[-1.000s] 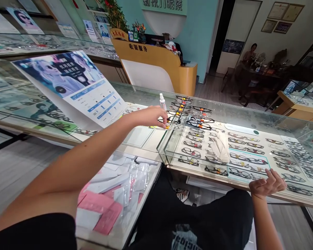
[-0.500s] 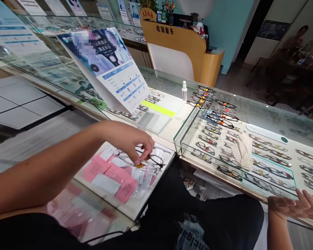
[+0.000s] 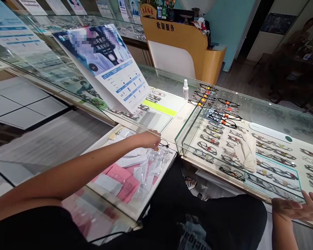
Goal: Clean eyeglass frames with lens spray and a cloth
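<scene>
My left hand is out over the far end of the open drawer, fingers pinched shut on a black-framed pair of glasses with an orange tag. The frame sits right at the drawer's far right corner, just under the counter edge and over the clear plastic sleeves. I read this as the set-down or bagging step: glasses at the drawer, not yet let go.

My right hand is well to the right of the drawer, resting on the near edge of the glass counter, fingers spread, holding nothing.

Next move, as I judge it: needs a clean spot or an open sleeve. The temples must stay folded so they don't snag the loose plastic. One hand on a limp sleeve is awkward, so the right hand would likely have to come over.

Around the drawer:
- Inside it: pink slips, white papers, more sleeves. Cluttered, little flat room.
- Beyond it, on the countertop: spray bottle and a batch of tagged frames.
- Right of it, on the counter: cream cloth, with rows of frames under the glass.
- Left-beyond: tilted poster board.

In the way: the counter's glass corner is close beside my knuckles.
</scene>
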A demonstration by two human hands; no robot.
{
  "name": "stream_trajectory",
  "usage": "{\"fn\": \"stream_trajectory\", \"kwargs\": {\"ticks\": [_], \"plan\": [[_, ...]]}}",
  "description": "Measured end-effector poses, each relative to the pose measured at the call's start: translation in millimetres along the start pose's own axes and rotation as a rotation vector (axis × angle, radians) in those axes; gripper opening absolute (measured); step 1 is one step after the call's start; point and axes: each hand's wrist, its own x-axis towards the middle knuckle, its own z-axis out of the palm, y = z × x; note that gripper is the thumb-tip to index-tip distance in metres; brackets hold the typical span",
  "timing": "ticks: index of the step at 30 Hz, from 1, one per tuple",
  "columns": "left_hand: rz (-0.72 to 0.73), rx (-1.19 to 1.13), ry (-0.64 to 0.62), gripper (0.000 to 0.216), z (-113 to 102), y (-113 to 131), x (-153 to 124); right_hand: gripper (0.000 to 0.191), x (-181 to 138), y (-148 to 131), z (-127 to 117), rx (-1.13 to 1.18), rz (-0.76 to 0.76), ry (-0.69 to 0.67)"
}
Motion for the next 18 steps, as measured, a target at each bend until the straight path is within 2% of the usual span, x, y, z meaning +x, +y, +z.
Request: {"fn": "stream_trajectory", "kwargs": {"ticks": [2,4,7,10,14,18], "plan": [[-0.005,0.062,0.056,0.007,-6,3,16,0.049,2,-2,1,-0.037,-0.225,0.189],[0.026,0.108,0.133,0.007,-8,5,33,0.047,4,-6,2,-0.053,-0.304,0.252],[0.095,0.138,0.282,0.011,-8,8,58,0.05,4,-10,1,-0.07,-0.275,0.246],[0.141,0.142,0.366,0.013,-5,9,79,0.049,3,-14,-1,-0.085,-0.263,0.21],[0.144,0.145,0.38,0.018,0,13,100,0.048,2,-16,-6,-0.105,-0.29,0.198],[0.147,0.147,0.369,0.012,3,14,111,0.048,-3,-12,-9,-0.127,-0.275,0.127]]}}
